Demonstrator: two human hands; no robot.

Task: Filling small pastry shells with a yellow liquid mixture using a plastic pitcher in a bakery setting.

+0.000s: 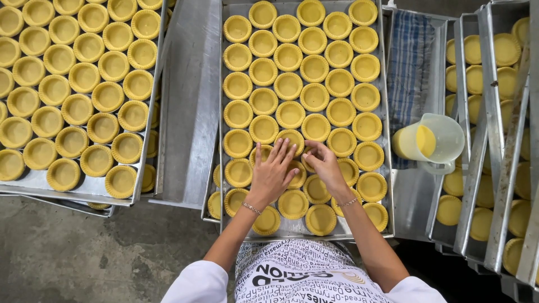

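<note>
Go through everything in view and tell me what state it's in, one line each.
Middle tray: full of unfilled tart shells.
Left tray: full, shells also empty.
Jug: part-filled with yellow liquid, tilted.
Left hand: flat on shells, fingers spread.
Right hand: fingertips on a shell.
Striped cloth: lying flat.

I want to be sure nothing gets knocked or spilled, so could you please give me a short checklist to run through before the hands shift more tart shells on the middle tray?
1. Left hand lies flat on the tart shells, fingers spread: ok.
2. Right hand has its fingers curled at a shell beside the left hand; whether it actually grips one: cannot tell.
3. Middle tray sits level, with its upper rows in neat lines: ok.
4. Rows under the hands are crowded, some shells overlapping: not ok.
5. Jug of yellow liquid stands upright to the right, apart from both hands: ok.
6. Left-hand tray is full and untouched: ok.
</note>
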